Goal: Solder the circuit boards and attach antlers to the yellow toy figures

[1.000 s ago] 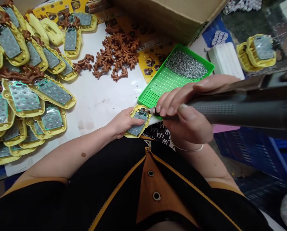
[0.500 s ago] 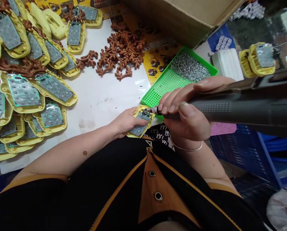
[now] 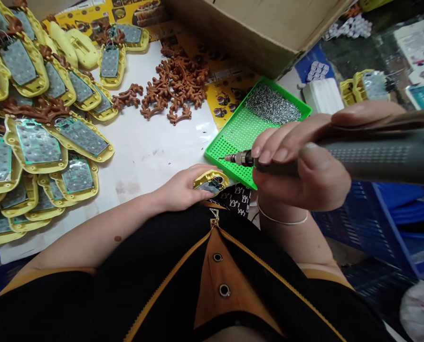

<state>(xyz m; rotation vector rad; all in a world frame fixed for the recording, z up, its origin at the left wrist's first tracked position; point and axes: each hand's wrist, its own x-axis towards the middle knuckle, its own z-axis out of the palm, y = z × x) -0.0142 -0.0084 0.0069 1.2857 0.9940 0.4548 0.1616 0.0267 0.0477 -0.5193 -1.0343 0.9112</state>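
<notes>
Here the left hand (image 3: 179, 191) has fingers clamped on a yellow shell (image 3: 211, 174) near the green tray (image 3: 233, 135), grey panel (image 3: 208, 187) in but shell uncovered, as the right hand's (image 3: 304, 164) fingers grip the screwdriver (image 3: 386, 159), plenty of screws (image 3: 272, 103) left.

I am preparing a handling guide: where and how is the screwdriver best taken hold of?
Probably by its dark rounded body, just behind its metal nose, from the right: the body extends that way, while the nose points left over the green tray. The right hand grips there.
</notes>
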